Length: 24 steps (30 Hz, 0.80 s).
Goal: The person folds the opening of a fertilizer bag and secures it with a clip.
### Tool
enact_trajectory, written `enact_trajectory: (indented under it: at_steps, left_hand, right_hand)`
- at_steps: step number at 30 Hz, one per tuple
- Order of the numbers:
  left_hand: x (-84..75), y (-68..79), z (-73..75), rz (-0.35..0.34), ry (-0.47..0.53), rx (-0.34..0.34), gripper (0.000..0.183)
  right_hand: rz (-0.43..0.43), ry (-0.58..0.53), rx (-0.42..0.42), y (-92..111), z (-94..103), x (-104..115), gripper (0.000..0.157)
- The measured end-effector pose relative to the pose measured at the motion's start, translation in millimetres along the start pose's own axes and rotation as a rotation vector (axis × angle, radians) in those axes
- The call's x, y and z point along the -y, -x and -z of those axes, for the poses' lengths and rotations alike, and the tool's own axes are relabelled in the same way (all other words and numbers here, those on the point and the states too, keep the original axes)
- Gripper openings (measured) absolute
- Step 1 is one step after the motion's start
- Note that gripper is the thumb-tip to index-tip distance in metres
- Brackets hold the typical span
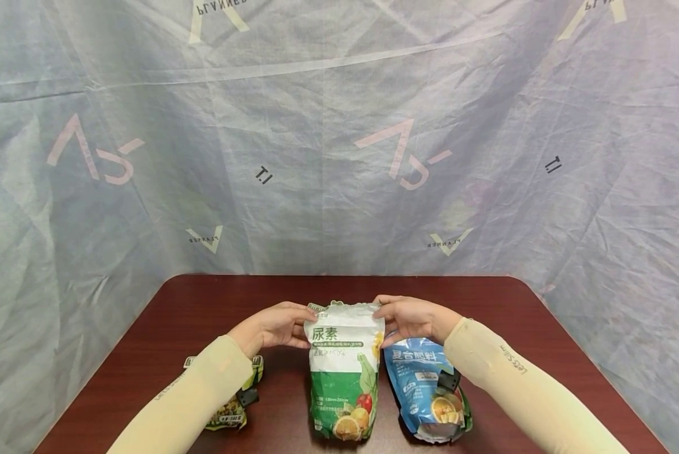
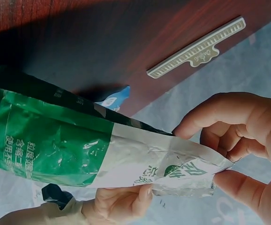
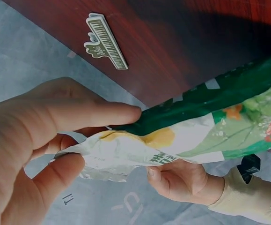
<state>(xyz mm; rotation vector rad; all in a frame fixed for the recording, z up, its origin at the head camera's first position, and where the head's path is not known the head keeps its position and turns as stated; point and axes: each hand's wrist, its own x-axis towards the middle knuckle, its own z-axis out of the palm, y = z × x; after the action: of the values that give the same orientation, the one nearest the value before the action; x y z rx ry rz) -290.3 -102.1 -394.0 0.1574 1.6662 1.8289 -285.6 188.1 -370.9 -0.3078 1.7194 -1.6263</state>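
Observation:
A white and green fertilizer bag [image 1: 343, 372], printed with vegetables and fruit, stands upright at the middle of the table. My left hand [image 1: 279, 325] pinches its upper left corner between thumb and fingers. At the opposite upper corner, my right hand [image 1: 413, 318] grips the bag in the same way. The left wrist view shows the bag's folded side [image 2: 130, 140] and the thumb near its top edge. Behind the bag lies a flat pale bag clip [image 3: 108, 42] with a ridged bar, mostly hidden in the head view.
To the right stands a blue fertilizer bag [image 1: 421, 384], partly behind the right forearm. A green and yellow bag with a clip [image 1: 226, 419] is mostly covered by the left forearm. The dark red table [image 1: 214, 296] ends against a grey cloth backdrop [image 1: 316, 208].

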Motion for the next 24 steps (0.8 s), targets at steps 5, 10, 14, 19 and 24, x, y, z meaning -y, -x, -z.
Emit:
enact_trajectory:
  at_steps: [5, 10, 14, 19, 24]
  left_hand:
    - [-3.4, 0.8, -0.5, -0.007, -0.001, 0.011, 0.006]
    - [-7.6, 2.8, -1.7, -0.024, -0.015, 0.017, 0.009]
    - [-10.1, 3.4, -2.3, -0.036, -0.019, 0.015, 0.012]
    - [-12.8, 4.9, -3.3, -0.048, -0.02, 0.011, 0.008]
    - [-15.3, 4.6, -3.3, -0.057, -0.029, 0.0, 0.008]
  right_hand:
    - [0.01, 0.013, 0.015, 2.8, 0.8, 4.4, 0.008]
    - [0.022, -0.004, 0.013, 5.2, 0.4, 8.5, 0.007]
    - [0.034, -0.011, 0.007, 6.1, 0.9, 10.4, 0.007]
    - [0.049, -0.011, -0.001, 5.6, 1.8, 12.0, 0.007]
    - [0.06, -0.018, -0.002, 6.2, 1.8, 14.1, 0.007]
